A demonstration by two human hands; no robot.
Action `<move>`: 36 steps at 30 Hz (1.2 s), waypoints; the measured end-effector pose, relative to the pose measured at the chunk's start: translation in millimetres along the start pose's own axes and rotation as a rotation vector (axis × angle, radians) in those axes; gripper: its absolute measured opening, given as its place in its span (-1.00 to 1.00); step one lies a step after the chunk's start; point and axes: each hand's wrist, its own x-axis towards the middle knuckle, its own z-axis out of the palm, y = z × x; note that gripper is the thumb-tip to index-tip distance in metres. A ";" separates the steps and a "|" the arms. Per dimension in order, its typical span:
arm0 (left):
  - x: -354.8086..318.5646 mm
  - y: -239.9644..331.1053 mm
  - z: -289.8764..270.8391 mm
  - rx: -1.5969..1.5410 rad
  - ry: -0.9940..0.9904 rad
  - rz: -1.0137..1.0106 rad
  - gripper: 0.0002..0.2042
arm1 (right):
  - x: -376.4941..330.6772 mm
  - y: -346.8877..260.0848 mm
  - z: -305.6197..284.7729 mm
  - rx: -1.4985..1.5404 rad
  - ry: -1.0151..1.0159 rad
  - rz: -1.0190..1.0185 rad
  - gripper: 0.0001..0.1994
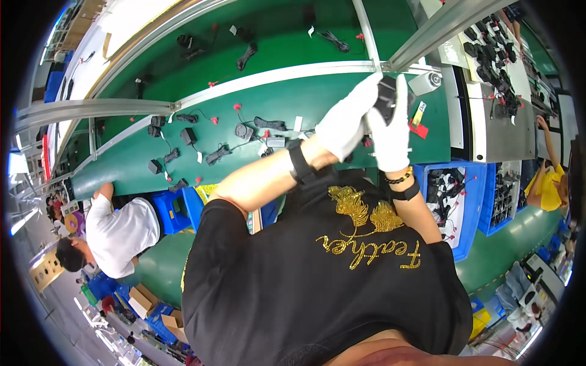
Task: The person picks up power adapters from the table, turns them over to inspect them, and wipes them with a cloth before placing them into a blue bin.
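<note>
Both gloved hands, left hand (347, 119) and right hand (390, 131), close their fingers on one black adapter (386, 97). They hold it above the green desk (256, 104), near its right edge beside a blue bin (473, 201).

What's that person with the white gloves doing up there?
The person in the black shirt holds a small black adapter up in front of them with both gloved hands, the left hand and the right hand wrapped around it. Below runs a green conveyor belt dotted with more black adapters and cables. A blue bin of similar parts sits to the right. Another worker in a white shirt is bent over the belt at the left.
</note>
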 end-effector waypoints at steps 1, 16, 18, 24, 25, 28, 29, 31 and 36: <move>11.4 5.6 -13.5 0.181 -0.106 -0.008 -0.60 | 6.3 2.7 -1.4 0.437 0.005 0.087 -0.32; 185.7 63.3 -186.6 2.581 0.251 -0.168 -0.69 | 8.4 -43.5 -25.7 1.471 -0.012 0.721 -0.22; 182.4 75.6 -195.6 2.592 0.328 -0.047 -0.78 | 4.6 -44.3 -24.5 1.417 0.021 0.674 -0.20; 107.4 114.9 -209.1 2.632 0.675 0.432 -0.93 | -6.7 -36.2 -31.0 1.694 -0.281 0.518 -0.26; 98.9 116.3 -218.6 2.601 0.751 0.348 -0.95 | -7.0 -37.7 -30.4 1.745 -0.298 0.521 -0.30; 76.4 122.7 -262.2 2.347 0.844 0.288 -0.95 | -9.0 -42.5 -28.0 1.902 -0.370 0.547 -0.41; 74.1 126.2 -272.5 2.350 0.857 0.280 -0.95 | -9.5 -41.3 -27.7 1.905 -0.379 0.556 -0.41; 66.2 135.6 -296.6 2.236 0.782 0.312 -0.94 | -9.8 -41.4 -25.0 1.854 -0.417 0.594 -0.41; 61.2 119.9 -274.5 2.171 0.530 0.518 -0.91 | -10.7 -51.4 -24.3 1.664 -0.249 0.765 -0.27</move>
